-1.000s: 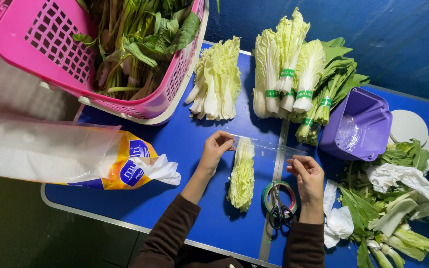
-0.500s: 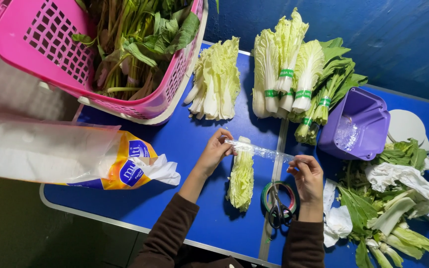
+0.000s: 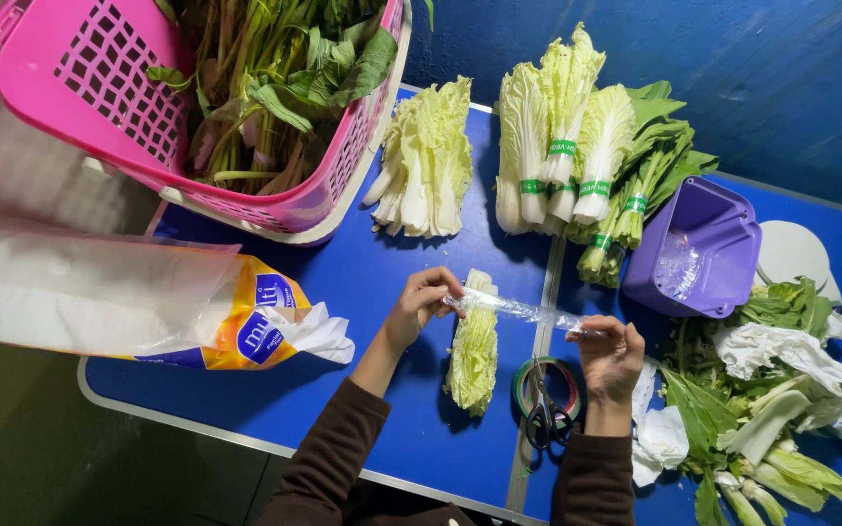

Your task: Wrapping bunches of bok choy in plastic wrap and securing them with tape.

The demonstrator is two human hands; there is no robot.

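Sleeves: dark brown, coming in from the near edge of the blue table (image 3: 382,292).
Scissors: lie on a roll of green tape (image 3: 546,390), just in front of the right hand, close to the near table edge.
Right hand (image 3: 611,356): fingers pressed together, pinching the right end of a stretched strip of clear plastic film (image 3: 523,312).
Left hand (image 3: 421,302): fingers curled and pinching the left end of the same strip, right at the top of a small cabbage.
Small cabbage (image 3: 473,351): a pale green napa cabbage piece lying lengthwise on the table between the two hands, its upper end under the film, its lower end pointing to the near edge.
Film: held taut and slightly slanting, lifted over the seam of the table, touching the cabbage top.
Trimmings (image 3: 762,399): loose green leaves, white stalks and crumpled white paper heaped to the right of the right hand.
Bag (image 3: 129,312): a large clear plastic bag with a yellow and blue end, lying at the left side, well apart from the hands.
Purple tub (image 3: 699,244): stands beyond the right hand, with clear film inside.
Loose cabbage (image 3: 426,161): unbanded, farther back beside the basket.
Banded bundles (image 3: 577,146): cabbages and greens with green tape bands, at the far table edge.
Pink basket (image 3: 109,97): far left, filled with leafy greens, overhanging the table.
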